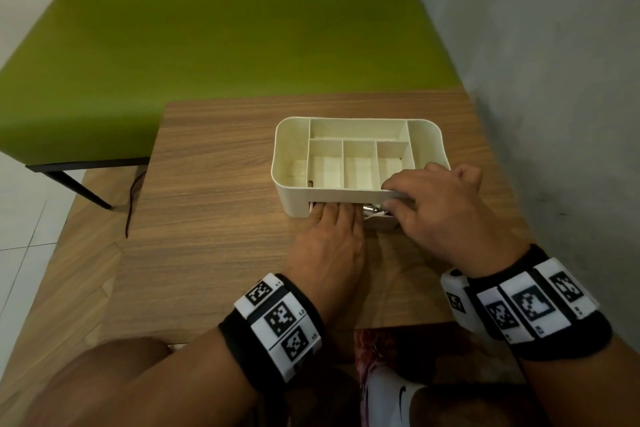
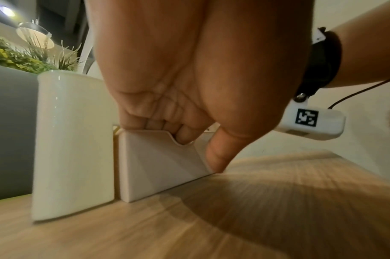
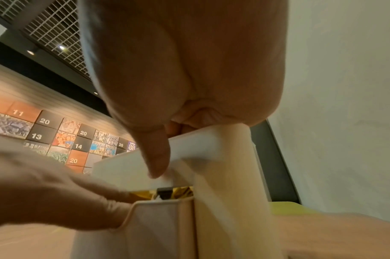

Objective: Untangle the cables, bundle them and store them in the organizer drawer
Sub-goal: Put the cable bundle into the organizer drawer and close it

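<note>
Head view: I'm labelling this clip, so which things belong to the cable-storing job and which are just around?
Job:
organizer
drawer, slightly open
cable plug inside the drawer
left hand, fingers in the drawer
right hand, gripping the organizer

Around:
table
green bench
dark cord by the bench leg

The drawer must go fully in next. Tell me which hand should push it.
Left. The left hand already has its fingers hooked in the notch of the white plastic drawer front, while the right hand holds the white compartment organizer, likely steadying it.

Left hand (image 2: 189, 78) on drawer front (image 2: 158, 163)
</note>
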{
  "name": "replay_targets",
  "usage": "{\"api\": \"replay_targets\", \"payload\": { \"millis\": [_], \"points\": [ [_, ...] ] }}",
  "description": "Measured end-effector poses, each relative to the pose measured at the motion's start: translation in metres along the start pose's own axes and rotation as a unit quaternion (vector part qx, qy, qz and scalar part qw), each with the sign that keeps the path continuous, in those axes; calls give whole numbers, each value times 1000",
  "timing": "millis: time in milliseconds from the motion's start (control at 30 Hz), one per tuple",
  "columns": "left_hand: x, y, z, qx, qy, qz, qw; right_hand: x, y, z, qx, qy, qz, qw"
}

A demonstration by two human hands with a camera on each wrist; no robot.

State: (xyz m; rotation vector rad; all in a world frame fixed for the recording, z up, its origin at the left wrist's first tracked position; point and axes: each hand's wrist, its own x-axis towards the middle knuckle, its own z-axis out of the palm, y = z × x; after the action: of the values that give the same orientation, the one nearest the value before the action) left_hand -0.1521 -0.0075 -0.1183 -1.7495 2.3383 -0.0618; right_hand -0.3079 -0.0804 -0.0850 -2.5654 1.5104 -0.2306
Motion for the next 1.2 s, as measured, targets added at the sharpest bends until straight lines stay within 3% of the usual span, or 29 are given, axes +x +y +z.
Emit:
{"api": "replay_targets", "payload": {
  "millis": [333,567,667,767,833,900,1033,1200],
  "points": [
    [-3,-12,2,-86,17,28,996,4,-8,9,-43,25,18,999],
    [-6,-29,-9,-168,93,82,978,3,-10,5,-40,12,22,999],
    [-12,-29,-10,-170,174,82,966,3,-11,5,-46,3,24,999],
    [-17,-29,-19,-159,286,44,944,2,-10,5,-43,11,23,999],
    [-16,-34,-25,-150,324,8,934,2,-10,4,-40,4,21,999],
    [-11,-41,-25,-136,288,-57,946,3,-9,5,-43,-8,22,999],
    [5,-57,-17,-71,104,-102,987,1,-7,4,-43,-6,-3,999],
    [13,-64,-18,-28,73,-72,994,-7,0,0,-31,5,-56,998]
  ]
}}
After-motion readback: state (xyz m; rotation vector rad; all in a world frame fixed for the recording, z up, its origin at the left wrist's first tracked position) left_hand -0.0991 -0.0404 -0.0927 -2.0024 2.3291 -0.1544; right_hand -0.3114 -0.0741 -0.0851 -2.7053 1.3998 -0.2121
